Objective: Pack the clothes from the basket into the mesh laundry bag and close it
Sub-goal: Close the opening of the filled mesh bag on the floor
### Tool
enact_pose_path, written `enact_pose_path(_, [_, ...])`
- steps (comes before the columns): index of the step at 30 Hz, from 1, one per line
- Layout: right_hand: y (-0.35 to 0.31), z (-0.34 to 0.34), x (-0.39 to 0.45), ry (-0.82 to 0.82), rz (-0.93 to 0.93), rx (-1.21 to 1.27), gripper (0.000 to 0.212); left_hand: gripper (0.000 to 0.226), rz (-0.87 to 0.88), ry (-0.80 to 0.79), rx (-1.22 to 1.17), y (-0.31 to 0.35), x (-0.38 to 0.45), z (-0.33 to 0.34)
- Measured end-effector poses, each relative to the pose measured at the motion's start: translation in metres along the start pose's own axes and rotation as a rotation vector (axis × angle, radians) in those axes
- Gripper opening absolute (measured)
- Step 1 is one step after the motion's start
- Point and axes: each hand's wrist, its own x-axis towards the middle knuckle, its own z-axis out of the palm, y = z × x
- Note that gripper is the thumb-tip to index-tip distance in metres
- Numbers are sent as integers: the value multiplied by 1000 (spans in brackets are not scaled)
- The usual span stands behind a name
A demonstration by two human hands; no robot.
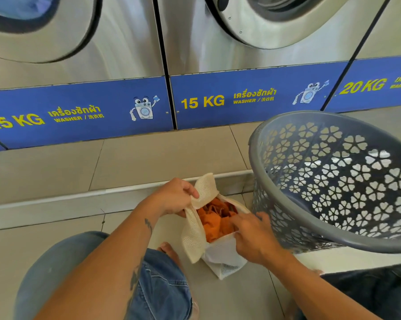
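Note:
A cream mesh laundry bag [196, 236] stands on the floor between my knees, its mouth open. Orange clothes [214, 221] fill it to the opening. My left hand [174, 197] pinches the bag's upper left rim and holds it up. My right hand [252, 236] rests on the bag's right edge, with its fingers lying on the orange fabric and the rim. A grey plastic basket [333, 181] with flower-shaped holes stands to the right, tilted toward me; no clothes show in the part of its inside that I see.
Steel washers with blue "15 KG" panels [79, 112] line the wall ahead on a raised tiled step [148, 158]. My jeans-clad knees [158, 285] frame the bag. A dark cloth [368, 292] lies at the lower right.

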Motion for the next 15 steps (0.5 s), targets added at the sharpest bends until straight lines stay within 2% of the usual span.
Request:
enact_pose_path(3, [-24,9,0,53,-148,113,42,36,5,12,-10,-2,-6,4])
enact_pose_path(6, [-38,29,-3,-209,-123,212,55,38,10,8,-23,-5,-11,6])
enact_pose_path(8, [-39,39,-6,-381,-95,49,61,37,2,-3,-20,-7,-12,8])
enact_pose_path(10, [-40,40,-6,-437,-114,-13,66,37,-8,-21,11,-10,-12,10])
enact_pose_path(13, [-42,30,3,-466,-136,187,57,37,-15,-1,41,-13,-10,10])
enact_pose_path(15, [-37,19,10,-352,-91,426,43,38,-14,20,48,-12,-8,9])
